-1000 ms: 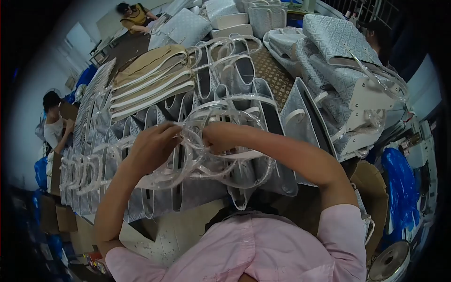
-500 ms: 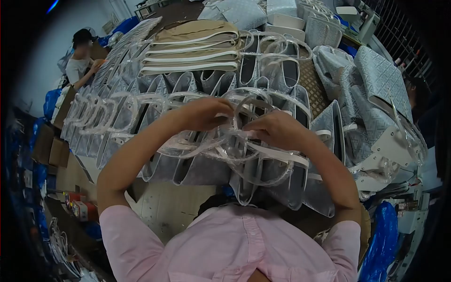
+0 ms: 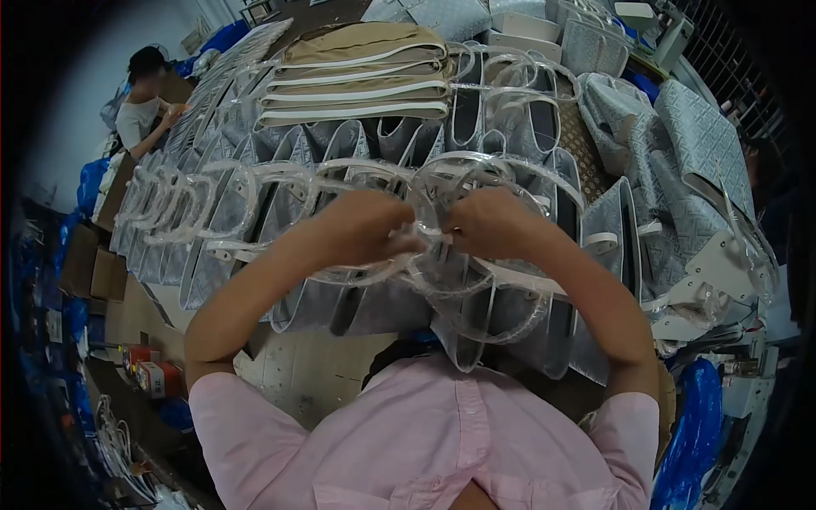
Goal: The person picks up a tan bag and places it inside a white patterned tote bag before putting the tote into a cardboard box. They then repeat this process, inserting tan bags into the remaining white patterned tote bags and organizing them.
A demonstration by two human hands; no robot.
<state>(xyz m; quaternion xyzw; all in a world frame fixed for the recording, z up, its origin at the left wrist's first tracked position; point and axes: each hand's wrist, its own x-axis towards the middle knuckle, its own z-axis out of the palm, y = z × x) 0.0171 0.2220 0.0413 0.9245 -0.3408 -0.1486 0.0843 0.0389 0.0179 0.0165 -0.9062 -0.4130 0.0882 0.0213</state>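
In the head view, my left hand (image 3: 374,223) and my right hand (image 3: 486,219) face each other above a row of grey patterned bags (image 3: 382,304). Fingers of both hands are closed on a white bag handle in clear plastic wrap (image 3: 432,233), with only a small gap between the hands. More plastic-wrapped handles (image 3: 501,330) loop below and around them. My fingertips are partly hidden by the wrap, so the exact part pinched is hard to make out.
Tan folded pieces with white edges (image 3: 357,76) lie stacked behind the bags. Silvery patterned pieces (image 3: 701,140) are piled at the right. A person (image 3: 140,115) sits at the far left. Cardboard boxes (image 3: 92,268) and a blue plastic bundle (image 3: 693,425) flank the bags.
My left hand has closed and turned inward. My right hand has drawn its fingers together at the wrapped handle. The whole view has shifted slightly.
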